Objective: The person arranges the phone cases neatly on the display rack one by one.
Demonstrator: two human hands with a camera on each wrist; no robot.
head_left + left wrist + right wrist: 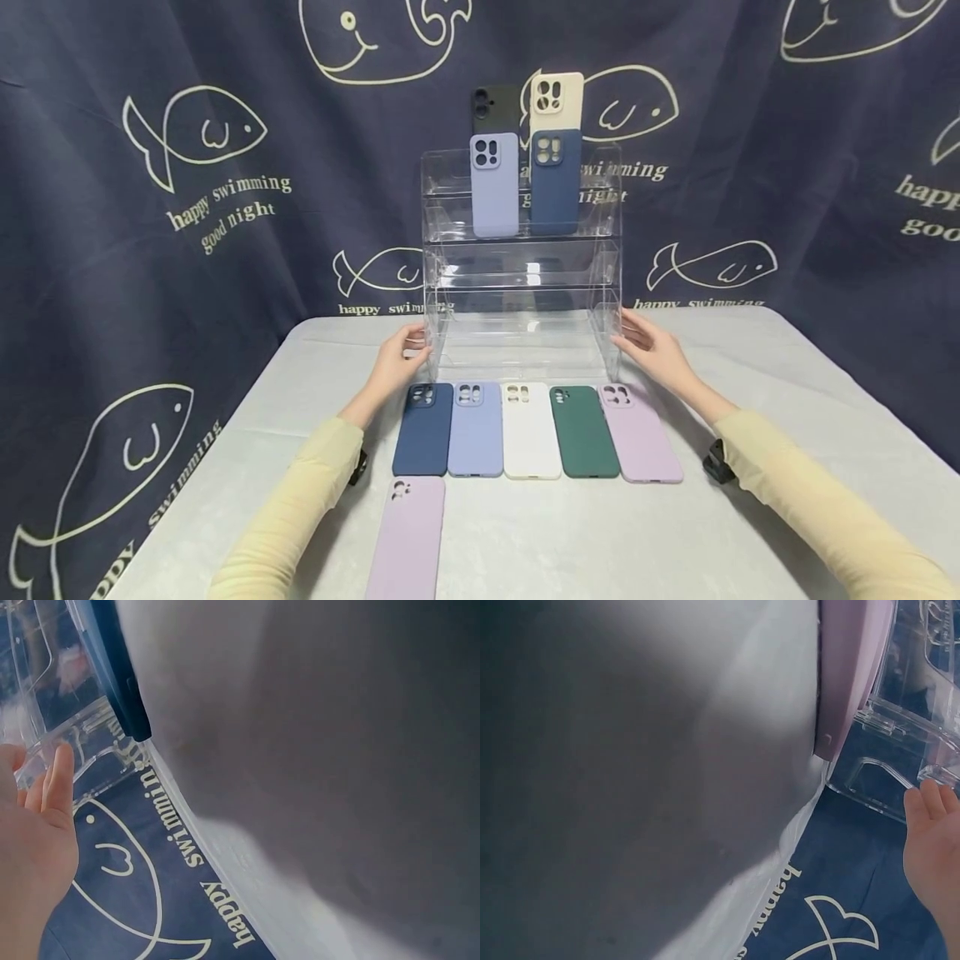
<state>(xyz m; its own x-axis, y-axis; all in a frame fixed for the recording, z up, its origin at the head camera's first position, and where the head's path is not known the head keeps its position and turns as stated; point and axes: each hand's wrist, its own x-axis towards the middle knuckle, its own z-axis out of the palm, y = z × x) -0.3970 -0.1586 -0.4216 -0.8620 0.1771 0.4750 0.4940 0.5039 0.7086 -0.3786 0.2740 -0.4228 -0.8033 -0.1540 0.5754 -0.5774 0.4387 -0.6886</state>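
A clear tiered display rack [517, 282] stands upright at the back of the table. My left hand [397, 357] grips its left side low down, the thumb toward the front and the fingers farther back. On the opposite side my right hand [654, 352] holds it the same way. In the rack's upper tiers sit a black phone case [495, 107], a cream one [564, 104], a light blue one [497, 196] and a dark blue one [557, 192]. Both wrist views show fingers [60, 780] against the transparent side panels.
In front of the rack lies a row of phone cases: dark blue [423, 437], light blue [476, 437], white [531, 437], green [587, 437] and lilac [643, 442]. Another lilac case [408, 537] lies nearer. A dark fish-print curtain [225, 350] hangs behind the pale tablecloth [585, 542].
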